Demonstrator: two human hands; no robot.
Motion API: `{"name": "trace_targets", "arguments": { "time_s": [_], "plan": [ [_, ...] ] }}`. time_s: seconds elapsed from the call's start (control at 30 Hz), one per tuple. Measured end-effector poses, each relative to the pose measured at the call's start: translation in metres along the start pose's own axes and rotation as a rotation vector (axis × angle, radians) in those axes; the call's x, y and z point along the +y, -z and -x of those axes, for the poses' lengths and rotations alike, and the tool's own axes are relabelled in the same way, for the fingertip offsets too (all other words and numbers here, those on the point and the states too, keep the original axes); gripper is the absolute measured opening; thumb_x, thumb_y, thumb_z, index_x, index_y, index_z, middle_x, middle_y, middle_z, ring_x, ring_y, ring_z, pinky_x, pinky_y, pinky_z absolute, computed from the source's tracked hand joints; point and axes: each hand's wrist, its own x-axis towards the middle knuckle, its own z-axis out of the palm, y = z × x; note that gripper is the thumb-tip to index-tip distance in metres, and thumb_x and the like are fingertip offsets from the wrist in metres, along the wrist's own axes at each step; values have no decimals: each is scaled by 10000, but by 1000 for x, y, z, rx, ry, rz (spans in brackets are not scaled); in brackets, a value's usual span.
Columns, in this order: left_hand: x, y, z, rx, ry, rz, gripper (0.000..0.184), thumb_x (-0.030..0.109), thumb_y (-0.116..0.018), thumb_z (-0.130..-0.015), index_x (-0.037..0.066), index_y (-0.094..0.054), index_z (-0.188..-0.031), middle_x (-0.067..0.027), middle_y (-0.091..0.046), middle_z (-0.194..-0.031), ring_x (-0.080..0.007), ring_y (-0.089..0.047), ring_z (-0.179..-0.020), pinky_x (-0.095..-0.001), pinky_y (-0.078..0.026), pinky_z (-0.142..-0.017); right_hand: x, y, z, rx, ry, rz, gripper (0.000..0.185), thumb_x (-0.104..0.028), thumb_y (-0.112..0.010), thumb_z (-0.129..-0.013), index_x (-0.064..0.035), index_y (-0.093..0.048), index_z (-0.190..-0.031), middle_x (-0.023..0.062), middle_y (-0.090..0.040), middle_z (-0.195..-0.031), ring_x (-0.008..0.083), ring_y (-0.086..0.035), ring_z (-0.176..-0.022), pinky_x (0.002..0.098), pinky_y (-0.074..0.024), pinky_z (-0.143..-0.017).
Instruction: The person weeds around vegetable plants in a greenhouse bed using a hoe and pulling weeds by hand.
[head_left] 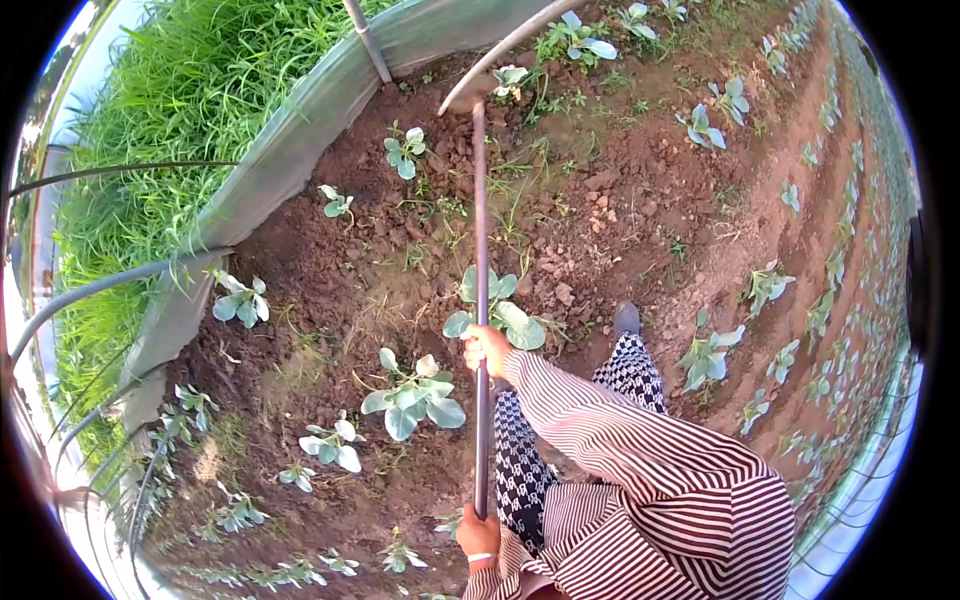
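A long-handled hoe (481,220) stretches away from me over the soil. Its head lies at the far end, near the curved pole and a small plant, and its shape is hard to make out. My right hand (487,350) is closed around the middle of the handle, above a broad-leaved seedling (520,328). Nearer my body, my left hand (477,535), with a white band at the wrist, grips the handle's rear end. Left of the handle grows another leafy seedling (405,408).
A plastic sheet wall (290,135) curves along the left, with tall grass (190,110) behind it. Hoop poles (110,285) stick out there. More seedlings (710,355) grow in rows on the right. My shoe (627,318) rests on the soil.
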Motion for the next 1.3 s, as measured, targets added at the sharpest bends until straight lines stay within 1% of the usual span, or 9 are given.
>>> {"name": "trace_targets", "arguments": {
  "time_s": [0.37,0.47,0.73,0.8,0.9,1.03,1.1,1.13,1.3],
  "plan": [
    [-28,16,7,-51,-405,10,169,115,-605,-621,14,-471,-637,-188,-526,-539,-386,-520,-498,-444,-419,-501,-13,42,148,7,261,-252,235,-140,-587,-798,-130,-426,-628,-58,-334,-494,80,-310,-384,282,-295,-398],
    [16,47,3,-128,-486,27,191,104,-640,-592,-11,-489,-609,-100,-484,-473,-191,-439,-402,-365,-384,-435,-42,55,173,20,398,-302,192,-132,-616,-799,-90,-479,-671,-23,-427,-532,114,-428,-431,299,-398,-433],
    [223,24,0,-640,-129,262,187,124,-628,-736,37,-585,-896,-16,-508,-557,-133,-481,-432,-291,-394,-393,-97,80,163,-217,724,46,330,-324,-673,-755,-56,-555,-908,14,-549,-654,130,-526,-518,281,-464,-493],
    [290,36,13,-733,-96,298,159,196,-597,-797,67,-581,-888,-2,-512,-570,-142,-472,-442,-299,-398,-405,-120,260,183,-153,636,122,269,-320,-619,-811,-62,-560,-859,33,-579,-679,144,-541,-528,285,-481,-507],
    [385,77,45,-844,-139,438,239,279,-487,-878,119,-536,-707,1,-529,-560,-146,-476,-471,-312,-383,-412,-99,290,238,-250,507,148,267,-314,-575,-866,-49,-570,-832,58,-596,-692,153,-565,-564,272,-500,-541],
    [504,103,55,-1073,11,726,135,101,-531,-814,-27,-527,-858,33,-419,-605,-46,-366,-485,-193,-316,-443,-150,504,297,-101,586,9,192,-231,-541,-896,-59,-529,-812,51,-556,-653,152,-550,-569,289,-462,-514],
    [559,107,60,-1284,214,857,152,116,-504,-845,-34,-504,-863,33,-426,-600,-56,-435,-498,-202,-341,-440,-149,614,322,392,518,-465,157,-152,-538,-852,-61,-536,-724,77,-554,-646,211,-560,-585,353,-476,-543],
    [565,122,73,-1240,337,891,162,125,-494,-860,-36,-497,-861,30,-431,-597,-60,-454,-505,-207,-349,-440,-120,758,246,63,537,-702,162,-120,-521,-807,-68,-517,-654,73,-520,-577,210,-485,-471,342,-424,-447],
    [551,111,48,-1337,73,756,197,116,-486,-884,-77,-513,-917,26,-452,-603,-68,-447,-497,-228,-361,-453,-159,756,436,564,939,-898,64,-64,-562,-763,-65,-551,-700,75,-557,-625,185,-560,-561,331,-493,-513]
  ]
}}
